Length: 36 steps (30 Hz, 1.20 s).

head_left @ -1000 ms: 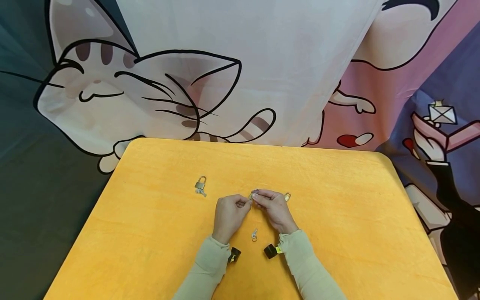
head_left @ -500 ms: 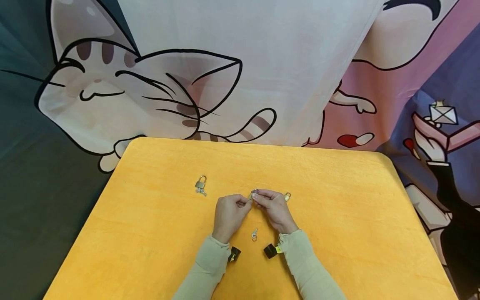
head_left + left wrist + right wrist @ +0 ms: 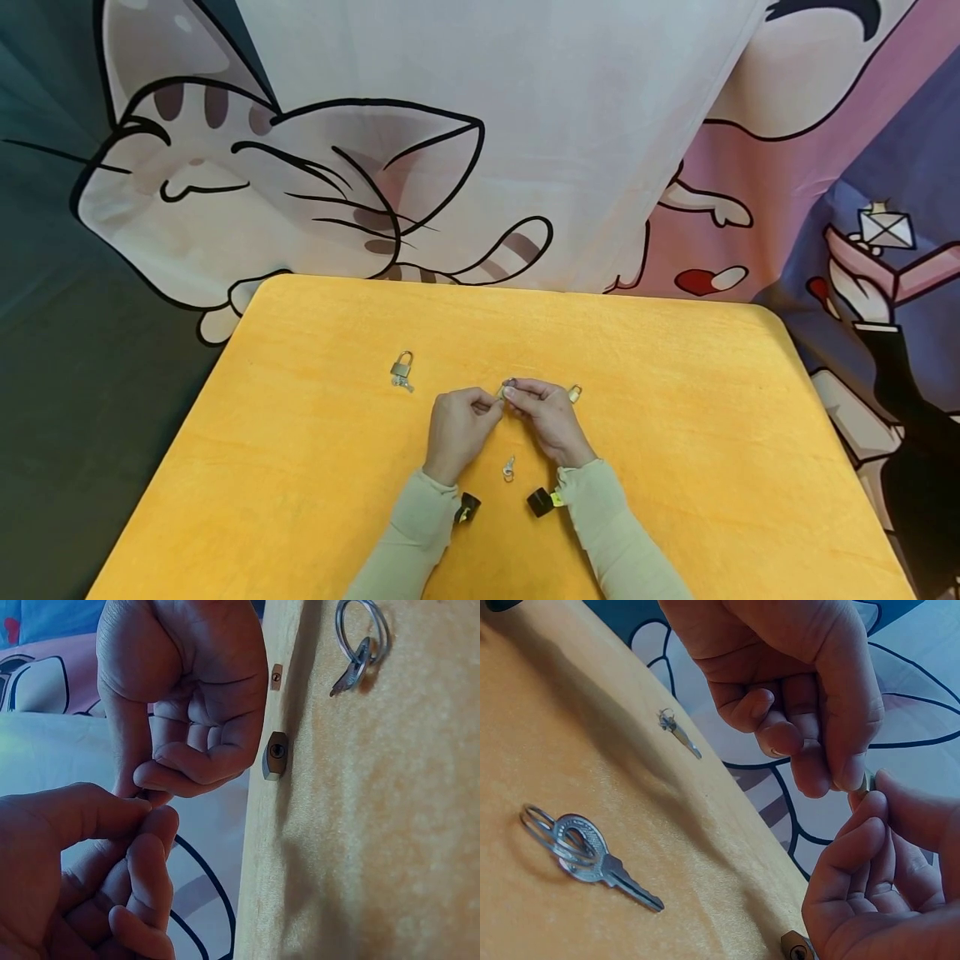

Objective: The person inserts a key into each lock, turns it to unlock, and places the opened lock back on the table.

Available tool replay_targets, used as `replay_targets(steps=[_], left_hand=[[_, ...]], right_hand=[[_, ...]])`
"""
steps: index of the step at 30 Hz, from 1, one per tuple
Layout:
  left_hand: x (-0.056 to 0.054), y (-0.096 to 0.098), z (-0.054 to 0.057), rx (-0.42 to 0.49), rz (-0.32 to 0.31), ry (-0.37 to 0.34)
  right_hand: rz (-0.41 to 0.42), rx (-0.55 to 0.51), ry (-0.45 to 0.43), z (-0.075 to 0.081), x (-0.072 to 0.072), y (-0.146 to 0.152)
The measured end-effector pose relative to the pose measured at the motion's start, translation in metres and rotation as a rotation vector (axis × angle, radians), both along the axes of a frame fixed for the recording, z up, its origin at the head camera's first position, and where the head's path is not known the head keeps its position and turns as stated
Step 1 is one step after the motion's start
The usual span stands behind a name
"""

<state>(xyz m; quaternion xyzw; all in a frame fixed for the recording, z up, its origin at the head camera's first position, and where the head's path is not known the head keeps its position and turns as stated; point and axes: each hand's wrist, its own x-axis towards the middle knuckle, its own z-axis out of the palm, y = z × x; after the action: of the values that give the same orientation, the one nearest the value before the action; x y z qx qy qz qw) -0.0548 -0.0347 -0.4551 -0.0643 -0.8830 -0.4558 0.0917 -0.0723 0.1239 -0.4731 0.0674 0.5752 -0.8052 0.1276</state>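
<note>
My left hand (image 3: 462,429) and right hand (image 3: 549,421) meet fingertip to fingertip above the middle of the table. Between them is a small metal piece (image 3: 868,782), which both pinch with thumb and forefinger; the fingers hide most of it, and I cannot tell its kind. On the cloth between my wrists lies a silver key on a ring (image 3: 585,847). Just beyond my right hand sits a small brass padlock (image 3: 575,394), partly covered by that hand. Two padlocks show past the hands in the left wrist view, a larger one (image 3: 276,756) and a smaller one (image 3: 277,677).
Farther left on the yellow table (image 3: 300,467) lies a padlock (image 3: 401,369) with keys beside it. Behind the far edge hangs a curtain (image 3: 585,150) printed with cartoon figures. Each wrist carries a small black camera, such as the right one's camera (image 3: 540,502).
</note>
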Motion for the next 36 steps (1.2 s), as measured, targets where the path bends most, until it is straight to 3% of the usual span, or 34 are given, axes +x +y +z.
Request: replay_targets(steps=[11, 36], left_hand=[[-0.0013, -0.0008, 0.0024, 0.023, -0.015, -0.053], [-0.001, -0.0018, 0.002, 0.006, -0.032, -0.106]], right_hand=[[0.008, 0.039, 0.011, -0.001, -0.0016, 0.0007], [0.036, 0.021, 0.021, -0.0016, -0.0009, 0.0014]])
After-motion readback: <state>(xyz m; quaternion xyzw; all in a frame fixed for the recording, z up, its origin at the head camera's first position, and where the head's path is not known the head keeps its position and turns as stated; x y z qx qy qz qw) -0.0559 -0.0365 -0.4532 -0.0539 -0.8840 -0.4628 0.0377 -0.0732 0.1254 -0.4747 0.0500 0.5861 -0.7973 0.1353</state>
